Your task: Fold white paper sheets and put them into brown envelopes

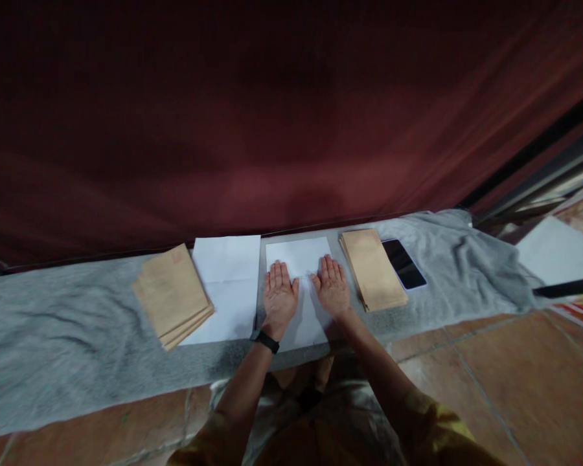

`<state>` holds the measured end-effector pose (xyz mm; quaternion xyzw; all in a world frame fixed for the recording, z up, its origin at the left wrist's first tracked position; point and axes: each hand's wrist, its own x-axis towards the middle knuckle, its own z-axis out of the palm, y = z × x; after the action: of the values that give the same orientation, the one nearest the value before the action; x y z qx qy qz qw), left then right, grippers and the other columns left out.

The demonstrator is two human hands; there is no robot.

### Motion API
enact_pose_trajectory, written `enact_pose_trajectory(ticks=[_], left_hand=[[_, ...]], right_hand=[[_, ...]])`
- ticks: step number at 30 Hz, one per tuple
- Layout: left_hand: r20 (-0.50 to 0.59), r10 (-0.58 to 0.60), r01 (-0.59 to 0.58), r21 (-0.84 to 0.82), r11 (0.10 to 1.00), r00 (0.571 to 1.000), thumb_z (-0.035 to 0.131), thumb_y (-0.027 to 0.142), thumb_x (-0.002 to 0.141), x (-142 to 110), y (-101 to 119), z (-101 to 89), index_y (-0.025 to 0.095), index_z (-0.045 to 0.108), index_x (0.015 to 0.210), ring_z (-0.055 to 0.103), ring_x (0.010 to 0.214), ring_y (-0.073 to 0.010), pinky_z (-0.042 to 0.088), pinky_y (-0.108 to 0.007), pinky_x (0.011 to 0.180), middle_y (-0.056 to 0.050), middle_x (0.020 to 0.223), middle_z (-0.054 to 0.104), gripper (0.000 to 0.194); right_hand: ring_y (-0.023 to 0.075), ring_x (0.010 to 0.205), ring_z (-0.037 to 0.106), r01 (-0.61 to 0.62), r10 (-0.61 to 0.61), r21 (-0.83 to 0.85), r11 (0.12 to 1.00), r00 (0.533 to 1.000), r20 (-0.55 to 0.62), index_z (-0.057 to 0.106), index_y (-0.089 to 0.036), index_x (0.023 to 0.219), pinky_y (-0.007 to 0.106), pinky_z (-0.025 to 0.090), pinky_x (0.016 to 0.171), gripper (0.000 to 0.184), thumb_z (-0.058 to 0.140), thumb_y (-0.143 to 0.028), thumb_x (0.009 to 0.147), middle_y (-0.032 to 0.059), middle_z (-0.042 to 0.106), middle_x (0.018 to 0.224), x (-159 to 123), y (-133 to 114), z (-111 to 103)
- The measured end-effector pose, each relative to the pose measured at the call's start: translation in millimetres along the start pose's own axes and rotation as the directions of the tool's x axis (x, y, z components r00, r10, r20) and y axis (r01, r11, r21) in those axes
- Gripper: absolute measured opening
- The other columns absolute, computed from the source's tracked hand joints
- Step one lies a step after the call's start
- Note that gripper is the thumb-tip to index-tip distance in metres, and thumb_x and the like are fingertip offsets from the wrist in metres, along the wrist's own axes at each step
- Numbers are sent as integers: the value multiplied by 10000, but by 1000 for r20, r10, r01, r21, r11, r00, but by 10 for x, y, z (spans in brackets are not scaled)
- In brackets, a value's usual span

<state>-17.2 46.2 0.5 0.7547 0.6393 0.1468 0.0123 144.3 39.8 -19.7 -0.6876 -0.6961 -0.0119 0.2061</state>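
Observation:
A white sheet of paper [298, 255] with a crease across it lies in front of me on the grey cloth. My left hand [280, 294] rests flat on its left side, fingers stretched out, a dark band on the wrist. On the right side of the same sheet my right hand [333, 288] lies flat as well, fingers extended. Left of it is a second creased white paper [228, 265], partly covered by a fanned stack of brown envelopes [177, 291]. Another stack of brown envelopes [374, 268] sits just beyond my right hand.
A phone [404, 264] with a dark screen lies against the right envelope stack. Grey cloth [78, 323] covers the long narrow surface. Behind it hangs a dark red curtain [282, 129]. Tiled floor [515, 369] shows below, and a white sheet [561, 252] is at far right.

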Motion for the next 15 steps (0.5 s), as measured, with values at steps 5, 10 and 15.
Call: enact_pose_trajectory(ticks=[5, 10, 15], left_hand=[[-60, -42, 41, -11, 999, 997, 326, 376, 1036, -30, 14, 34, -20, 322, 1519, 263, 1513, -315, 259, -507, 1228, -262, 1588, 324, 625], [-118, -75, 71, -34, 997, 990, 330, 377, 1038, -54, 17, 74, 18, 303, 1537, 260, 1514, -317, 268, -537, 1222, -247, 1589, 332, 615], [-63, -77, 74, -42, 996, 995, 334, 365, 1037, -44, 12, 20, -19, 332, 1513, 263, 1512, -323, 253, -530, 1232, -259, 1591, 320, 612]], right_hand=[[333, 1465, 348, -62, 62, -15, 998, 998, -28, 325, 7, 1537, 522, 293, 1180, 682, 287, -481, 1062, 255, 368, 1570, -28, -2, 0], [333, 1472, 339, -95, 95, -9, 995, 994, -50, 334, 10, 1532, 516, 302, 1178, 655, 299, -447, 1064, 254, 364, 1573, -38, -8, -21], [327, 1487, 311, -59, 59, -5, 998, 998, 26, 343, -8, 1534, 527, 264, 1200, 627, 340, -417, 1059, 239, 340, 1591, -9, 21, -75]])
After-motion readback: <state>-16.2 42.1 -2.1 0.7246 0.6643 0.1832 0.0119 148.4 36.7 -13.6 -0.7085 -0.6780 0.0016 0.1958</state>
